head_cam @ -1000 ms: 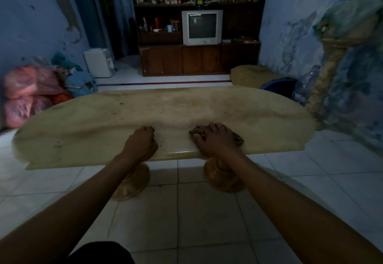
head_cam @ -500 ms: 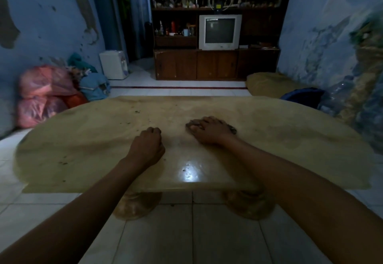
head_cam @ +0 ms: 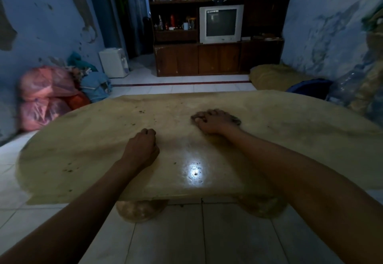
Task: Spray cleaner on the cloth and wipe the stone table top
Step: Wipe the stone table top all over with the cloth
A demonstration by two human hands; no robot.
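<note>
A long yellowish stone table top [head_cam: 83, 149] fills the middle of the view, with dark specks on its left half and a bright wet glint near its front edge. My right hand [head_cam: 213, 121] lies flat on the table's middle and presses a dark cloth [head_cam: 235, 121], which shows only at the hand's right side. My left hand [head_cam: 143, 148] rests as a closed fist on the table nearer the front edge, with nothing visible in it. No spray bottle is in view.
Pink and blue bags [head_cam: 47, 95] lie against the left wall. A wooden cabinet [head_cam: 217, 58] with a television [head_cam: 220, 24] stands at the back. A cushion [head_cam: 271, 77] and a blue bundle [head_cam: 308, 87] lie at the right. Two round stone feet [head_cam: 141, 209] hold the table above white floor tiles.
My right hand has slid the cloth away from the front edge toward the table's middle. My view has come closer over the table. The left fist stays where it was.
</note>
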